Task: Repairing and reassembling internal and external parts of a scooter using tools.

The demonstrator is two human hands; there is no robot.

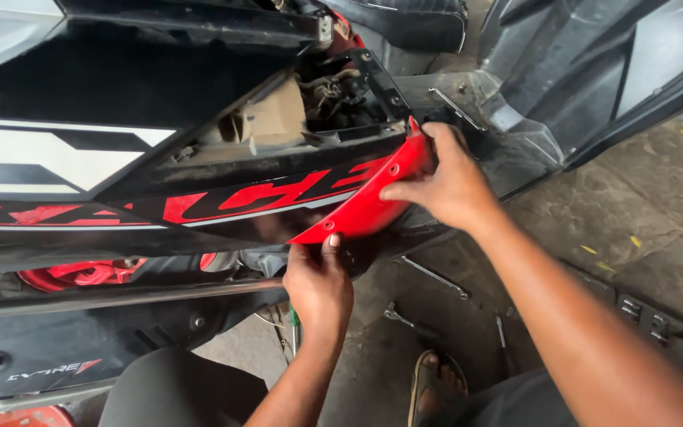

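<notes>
Where the red panel meets the bike: though part of the joint is hidden behind the hands, the red trim panel [361, 207] lies along the lower edge of the black side fairing [199, 190] of the scooter, its long axis running from lower left up to upper right.
Right hand: the right hand [444, 186] sits at the panel's upper, pointed end, fingers curled over the top edge and the thumb pressed flat on the red face near a small screw hole.
Left hand: the left hand [318, 281] comes up from below and pinches the panel's lower tip, thumb on the outer face, the other fingers tucked behind it; how far they wrap behind I cannot tell.
Which hand is nearer: both are in contact; the right holds the end nearest the open frame cavity [326, 99], the left the free lower end.
Direction from the fingers: the panel's body stretches between the two grips, up and right of the left fingers, down and left of the right ones.
Floor: several spanners [435, 277] lie on the concrete just beyond the left hand, near a sandalled foot [436, 379].
Behind: the red wheel rim [81, 274] shows under the bodywork.
</notes>
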